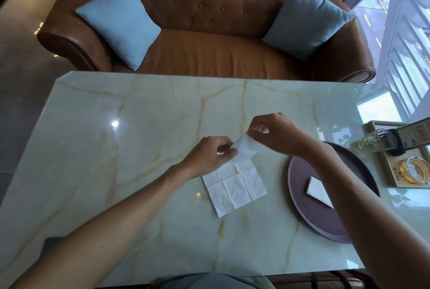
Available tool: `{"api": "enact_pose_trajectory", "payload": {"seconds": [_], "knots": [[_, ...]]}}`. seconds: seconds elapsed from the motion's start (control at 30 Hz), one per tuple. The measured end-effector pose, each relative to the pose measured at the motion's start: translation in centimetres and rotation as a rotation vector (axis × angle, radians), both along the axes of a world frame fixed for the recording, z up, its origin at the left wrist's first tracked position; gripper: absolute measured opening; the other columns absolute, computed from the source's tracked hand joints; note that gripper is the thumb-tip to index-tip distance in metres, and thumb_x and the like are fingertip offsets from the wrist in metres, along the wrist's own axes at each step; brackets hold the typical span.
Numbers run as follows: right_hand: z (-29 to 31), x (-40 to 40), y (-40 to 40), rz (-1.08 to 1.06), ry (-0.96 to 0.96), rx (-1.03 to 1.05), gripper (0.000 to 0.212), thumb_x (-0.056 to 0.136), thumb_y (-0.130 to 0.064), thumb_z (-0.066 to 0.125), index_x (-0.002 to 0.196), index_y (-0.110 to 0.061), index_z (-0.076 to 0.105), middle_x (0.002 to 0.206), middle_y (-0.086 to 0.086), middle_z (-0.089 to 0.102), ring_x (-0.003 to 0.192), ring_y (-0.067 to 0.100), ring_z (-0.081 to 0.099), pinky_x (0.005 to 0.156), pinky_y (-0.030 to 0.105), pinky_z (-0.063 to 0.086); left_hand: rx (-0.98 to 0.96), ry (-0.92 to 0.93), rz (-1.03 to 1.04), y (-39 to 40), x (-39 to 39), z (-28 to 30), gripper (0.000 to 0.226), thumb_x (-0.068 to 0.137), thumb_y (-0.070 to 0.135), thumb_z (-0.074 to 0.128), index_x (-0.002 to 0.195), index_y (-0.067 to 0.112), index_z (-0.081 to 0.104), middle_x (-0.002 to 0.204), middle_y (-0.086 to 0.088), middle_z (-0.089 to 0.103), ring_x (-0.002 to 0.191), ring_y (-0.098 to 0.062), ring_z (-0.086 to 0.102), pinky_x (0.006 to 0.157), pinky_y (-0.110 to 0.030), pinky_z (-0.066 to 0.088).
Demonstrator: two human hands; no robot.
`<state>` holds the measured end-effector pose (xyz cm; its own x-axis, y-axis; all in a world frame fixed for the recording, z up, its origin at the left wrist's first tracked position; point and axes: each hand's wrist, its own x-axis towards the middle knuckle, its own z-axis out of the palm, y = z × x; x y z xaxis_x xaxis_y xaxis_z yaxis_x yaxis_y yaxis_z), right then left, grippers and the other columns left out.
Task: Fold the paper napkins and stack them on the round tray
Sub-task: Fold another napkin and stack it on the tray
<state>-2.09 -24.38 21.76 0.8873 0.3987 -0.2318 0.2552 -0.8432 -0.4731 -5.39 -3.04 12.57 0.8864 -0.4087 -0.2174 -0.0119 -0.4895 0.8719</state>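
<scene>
A white paper napkin [236, 184] lies partly unfolded on the marble table, its near part flat with crease lines. Its far end is lifted off the table. My left hand [209, 155] pinches that raised end at the left and my right hand [274, 134] pinches it at the upper right corner. A round dark purple tray [300, 198] sits on the table to the right, under my right forearm. One folded white napkin [317, 190] rests on the tray, partly hidden by that arm.
A wooden tray [391, 172] at the right table edge holds a glass bottle [377, 141] and an amber glass ashtray [414, 170]. Beyond the table [116, 172] stands a brown leather sofa [209, 51] with two blue cushions. A window runs along the right.
</scene>
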Motion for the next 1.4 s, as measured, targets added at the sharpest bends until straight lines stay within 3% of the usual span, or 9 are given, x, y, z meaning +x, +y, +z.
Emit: {"api": "enact_pose_trajectory", "payload": {"seconds": [0.1,0.43,0.63,0.73,0.83,0.97,1.03,1.23,1.4], "knots": [[0.2,-0.3,0.2,0.01,-0.019,0.002,0.014,0.095,-0.026,0.062,0.092,-0.019,0.074,0.084,-0.005,0.073,0.082,0.014,0.069,0.08,0.035,0.057,-0.046,0.026,0.061,-0.3,-0.2,0.1,0.019,0.098,0.034,0.061,0.087,0.022,0.069,0.081,0.005,0.071,0.069,-0.003,0.06,0.063,-0.016,0.042],[0.4,-1.6,0.5,0.023,-0.015,0.011,0.017,0.092,-0.04,0.057,0.089,-0.029,0.069,0.081,-0.014,0.07,0.081,0.006,0.069,0.079,0.037,0.058,-0.132,0.12,0.101,0.3,0.0,-1.2,0.039,0.097,0.041,0.058,0.084,0.004,0.061,0.072,0.0,0.053,0.068,-0.011,0.045,0.066,-0.033,0.034],[0.2,-3.0,0.4,-0.061,0.011,0.21,0.018,0.093,-0.035,0.068,0.084,-0.02,0.075,0.08,-0.009,0.076,0.078,0.004,0.071,0.078,0.031,0.056,-0.27,0.141,0.163,0.1,0.0,-0.1,0.019,0.102,0.025,0.056,0.103,0.016,0.074,0.097,-0.005,0.077,0.089,-0.022,0.072,0.077,-0.04,0.053],[-0.8,-1.9,-0.6,-0.192,-0.183,0.138,0.021,0.093,-0.03,0.067,0.111,-0.021,0.072,0.114,-0.003,0.073,0.103,0.016,0.069,0.093,0.04,0.054,-0.319,0.146,0.139,0.1,0.4,1.3,0.022,0.103,0.016,0.055,0.114,0.017,0.074,0.107,0.002,0.078,0.1,-0.009,0.072,0.08,-0.021,0.053],[-1.8,-1.1,-0.7,-0.061,-0.036,-0.032,0.05,0.092,-0.036,0.067,0.139,-0.024,0.057,0.147,0.0,0.055,0.131,0.022,0.055,0.111,0.044,0.04,-0.384,0.179,0.112,0.0,0.7,2.3,0.025,0.103,0.011,0.054,0.118,0.013,0.073,0.113,0.0,0.077,0.108,-0.01,0.07,0.093,-0.023,0.054],[-2.6,-0.7,-0.5,-0.148,0.047,0.072,0.018,0.095,-0.029,0.066,0.107,-0.018,0.074,0.094,-0.008,0.07,0.092,0.019,0.066,0.072,0.013,0.042,-0.429,0.262,0.162,0.6,1.1,2.4,0.024,0.101,0.017,0.053,0.112,0.017,0.075,0.108,-0.013,0.074,0.097,-0.017,0.067,0.087,-0.034,0.049],[-2.8,-0.6,-0.5,-0.186,0.041,0.084,0.014,0.094,-0.027,0.067,0.092,-0.015,0.074,0.079,-0.004,0.067,0.074,0.018,0.061,0.059,0.012,0.039,-0.502,0.339,0.205,1.0,1.2,2.2,0.027,0.102,0.027,0.053,0.11,0.013,0.074,0.101,-0.016,0.071,0.095,-0.022,0.065,0.089,-0.04,0.048],[-2.9,-0.7,-0.5,-0.112,0.052,0.063,0.015,0.094,-0.031,0.066,0.088,-0.019,0.074,0.075,-0.01,0.066,0.071,0.009,0.062,0.064,0.024,0.043,-0.366,0.192,0.155,0.6,1.2,2.1,0.022,0.098,0.024,0.067,0.113,0.01,0.073,0.103,-0.011,0.077,0.094,-0.016,0.075,0.079,-0.029,0.06],[-2.6,-0.6,-0.3,-0.118,0.091,0.107,0.018,0.095,-0.034,0.065,0.091,-0.02,0.076,0.08,-0.013,0.069,0.076,0.003,0.062,0.064,0.008,0.041,-0.283,0.146,0.101,0.3,1.5,2.0,0.018,0.099,0.021,0.064,0.106,0.009,0.075,0.098,-0.01,0.079,0.091,-0.026,0.076,0.079,-0.034,0.061]]}}
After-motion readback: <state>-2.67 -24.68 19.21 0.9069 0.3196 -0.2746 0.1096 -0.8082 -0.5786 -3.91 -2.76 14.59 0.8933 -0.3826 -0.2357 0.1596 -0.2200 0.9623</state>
